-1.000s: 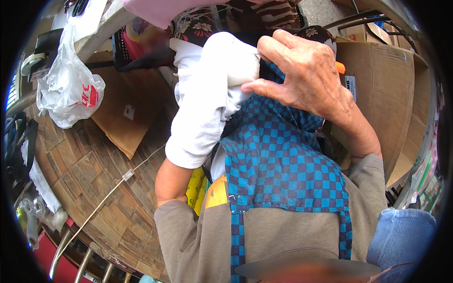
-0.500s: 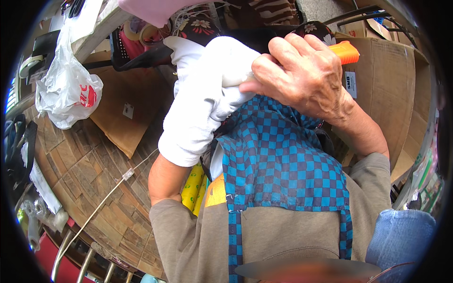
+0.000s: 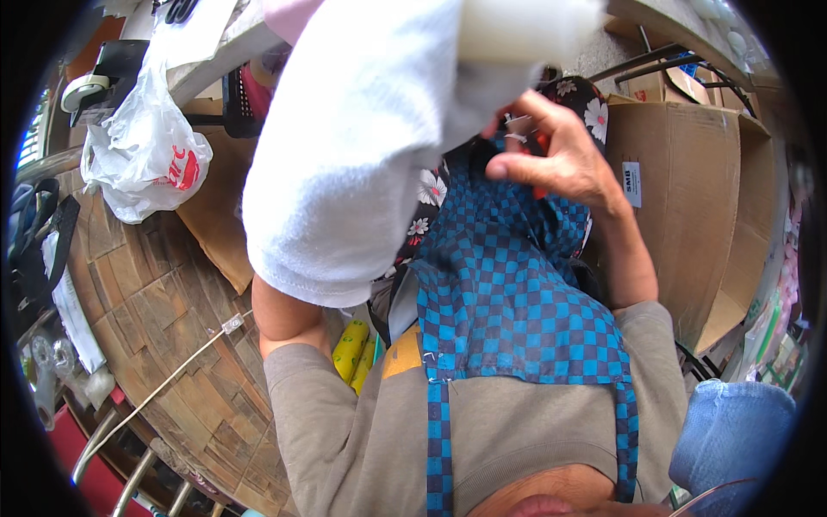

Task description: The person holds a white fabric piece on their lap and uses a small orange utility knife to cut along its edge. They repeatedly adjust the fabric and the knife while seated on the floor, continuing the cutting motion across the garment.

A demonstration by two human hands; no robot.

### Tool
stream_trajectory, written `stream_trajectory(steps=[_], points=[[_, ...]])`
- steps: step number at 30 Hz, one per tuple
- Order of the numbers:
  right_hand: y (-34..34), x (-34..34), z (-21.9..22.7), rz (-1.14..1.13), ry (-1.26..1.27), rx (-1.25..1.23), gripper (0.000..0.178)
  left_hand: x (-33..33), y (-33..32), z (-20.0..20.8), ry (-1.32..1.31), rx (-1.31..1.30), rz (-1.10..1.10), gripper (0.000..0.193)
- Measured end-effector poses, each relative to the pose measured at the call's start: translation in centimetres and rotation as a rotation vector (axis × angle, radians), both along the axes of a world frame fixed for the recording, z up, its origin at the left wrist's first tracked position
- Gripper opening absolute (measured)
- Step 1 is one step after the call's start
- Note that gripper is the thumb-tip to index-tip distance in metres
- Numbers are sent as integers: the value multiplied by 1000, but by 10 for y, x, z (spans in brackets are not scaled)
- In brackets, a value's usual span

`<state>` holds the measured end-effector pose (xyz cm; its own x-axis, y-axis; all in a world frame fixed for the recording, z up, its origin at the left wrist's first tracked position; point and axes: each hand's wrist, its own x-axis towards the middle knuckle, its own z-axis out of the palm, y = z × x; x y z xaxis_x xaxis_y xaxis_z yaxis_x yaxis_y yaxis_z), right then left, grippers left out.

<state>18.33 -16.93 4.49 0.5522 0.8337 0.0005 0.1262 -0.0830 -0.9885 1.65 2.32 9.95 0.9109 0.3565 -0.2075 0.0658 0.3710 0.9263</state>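
From the head view, your right hand [image 3: 560, 159] is up high in the middle-right of the picture, fingers curled and pinched together around something orange-red [image 3: 538, 185] that peeks out just under the palm; what that object is, you can't tell from here, too much of it is hidden. Right against that hand sits the white cloth [image 3: 353, 164], a thick, soft white roll or sleeve of fabric that fills the upper centre and hangs down toward you, its hemmed edge at the bottom. Your left forearm [image 3: 284, 314] runs up into the underside of that white cloth, and the left hand itself is swallowed by it, so whether it is spread or gripping can't be read. Below the right hand, the blue-and-black checked apron [image 3: 508, 302] drapes down your chest, its top edge bunched close under those curled fingers. Behind the hand there's a dark floral fabric [image 3: 594, 112]. Off to your left lies a white plastic bag [image 3: 142, 159] on flattened brown cardboard [image 3: 224, 224], over a brick-patterned floor [image 3: 146, 319]. To your right stands an open cardboard box [image 3: 689, 198]. A yellow object [image 3: 349, 349] shows low by your left elbow.
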Motion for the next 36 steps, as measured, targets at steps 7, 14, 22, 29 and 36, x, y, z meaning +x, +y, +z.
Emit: stream_trajectory(steps=[7,14,22,29,36], points=[[45,-26,15,132,354,-211,39,7,7,-33,-191,-162,-45,43],[-3,20,13,-390,-209,256,38,43,12,-51,-190,-338,-100,46],[44,4,9,-425,72,205,22,33,-10,-60,-46,-546,48,50],[15,3,-12,-150,-402,-101,58,25,41,-69,-73,-699,73,53],[57,-3,41,67,-705,74,47,55,-11,-55,-64,684,-135,58]])
